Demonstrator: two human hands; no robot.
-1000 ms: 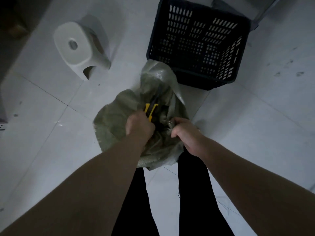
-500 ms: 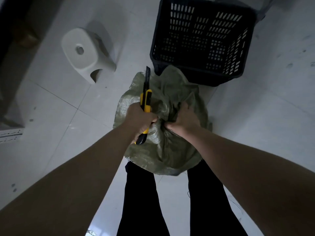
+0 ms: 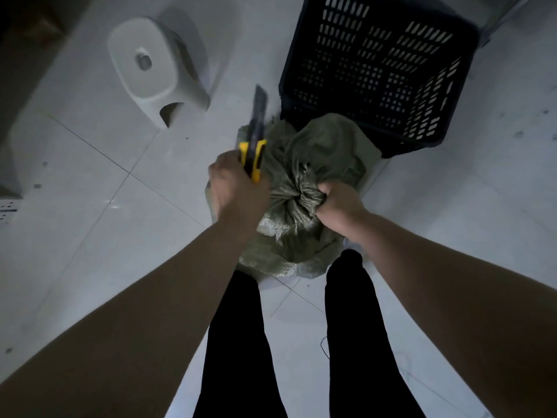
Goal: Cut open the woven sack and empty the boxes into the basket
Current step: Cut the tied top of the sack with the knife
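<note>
A grey-green woven sack (image 3: 304,164) stands on the tiled floor in front of my legs, its mouth bunched into a tight neck. My right hand (image 3: 337,206) grips that bunched neck from the right. My left hand (image 3: 236,191) is closed around a yellow and black utility knife (image 3: 254,146), whose extended blade points away from me, up past the sack's left side. The dark plastic basket (image 3: 304,55) sits just beyond the sack with nothing visible inside it. The sack hides the boxes.
A white plastic stool (image 3: 150,64) lies on the floor to the upper left. My two black-trousered legs (image 3: 241,342) stand right behind the sack. A dark wall edge runs along the far left.
The knife came out of the sack's folds and now points upward, clear of the fabric. My right hand shifted right, still gripping the sack's neck. The view moved closer to the basket.
</note>
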